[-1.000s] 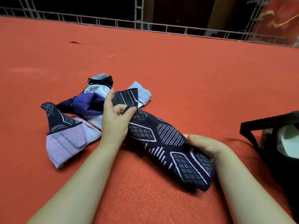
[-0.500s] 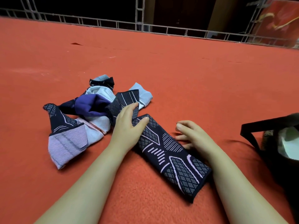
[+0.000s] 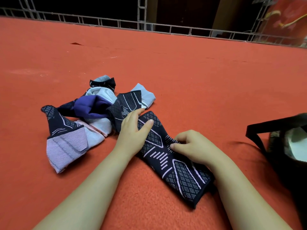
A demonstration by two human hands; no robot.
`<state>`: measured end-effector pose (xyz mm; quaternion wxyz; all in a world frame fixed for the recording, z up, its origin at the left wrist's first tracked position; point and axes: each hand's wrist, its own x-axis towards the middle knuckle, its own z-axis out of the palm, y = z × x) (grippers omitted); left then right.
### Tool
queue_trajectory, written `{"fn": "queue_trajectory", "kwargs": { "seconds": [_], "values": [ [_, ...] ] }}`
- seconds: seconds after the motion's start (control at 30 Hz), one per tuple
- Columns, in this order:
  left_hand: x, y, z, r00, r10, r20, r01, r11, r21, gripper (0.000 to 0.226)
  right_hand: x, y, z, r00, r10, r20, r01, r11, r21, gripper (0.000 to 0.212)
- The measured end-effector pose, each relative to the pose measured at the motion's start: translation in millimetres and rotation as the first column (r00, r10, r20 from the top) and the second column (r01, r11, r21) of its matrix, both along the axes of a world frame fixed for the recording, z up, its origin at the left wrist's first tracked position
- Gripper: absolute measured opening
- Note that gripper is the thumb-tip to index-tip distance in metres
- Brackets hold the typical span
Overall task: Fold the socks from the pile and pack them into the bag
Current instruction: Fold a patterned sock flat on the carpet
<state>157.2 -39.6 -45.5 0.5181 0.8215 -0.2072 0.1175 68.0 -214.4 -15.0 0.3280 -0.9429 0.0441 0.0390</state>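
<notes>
A dark navy sock with a pink geometric pattern [image 3: 172, 165] lies stretched flat on the red carpet, running from centre toward the lower right. My left hand [image 3: 132, 131] lies flat on its upper end, fingers spread, pressing it down. My right hand [image 3: 192, 146] rests on the sock's middle, its fingers curled and pinching the fabric. The pile of socks [image 3: 86, 117] in navy, purple, lilac and pale blue sits just left of my left hand. The black bag [image 3: 282, 146] stands open at the right edge, something white inside.
Red carpet [image 3: 182, 72] covers the whole floor. A metal railing [image 3: 149, 25] runs along its far edge, with darkness behind. A red banner [image 3: 289, 17] hangs at the top right.
The sock has been laid down flat. My right hand moved from its lower end up to its middle and pinched it. My left hand went from gripping the upper end to pressing it flat.
</notes>
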Motion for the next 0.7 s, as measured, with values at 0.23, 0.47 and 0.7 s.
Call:
{"fn": "queue_trajectory", "kwargs": {
  "seconds": [0.23, 0.47, 0.7],
  "values": [
    [-6, -6, 7, 0.891, -0.179, -0.417, -0.096, 0.824, -0.559, 0.057, 9, -2, -5, 0.964, -0.227, 0.137, -0.056, 0.328, 0.943, 0.025],
    [-16, -12, 3, 0.523, -0.496, -0.693, 0.076, 0.837, -0.542, 0.082, 16, -9, -20, 0.928, -0.346, -0.137, 0.301, 0.482, 0.823, 0.018],
    [-17, -12, 6, 0.814, -0.486, -0.319, 0.260, 0.795, -0.548, 0.089, 6, -6, -9, 0.891, -0.404, 0.208, 0.086, 0.598, 0.797, 0.062]
  ]
}}
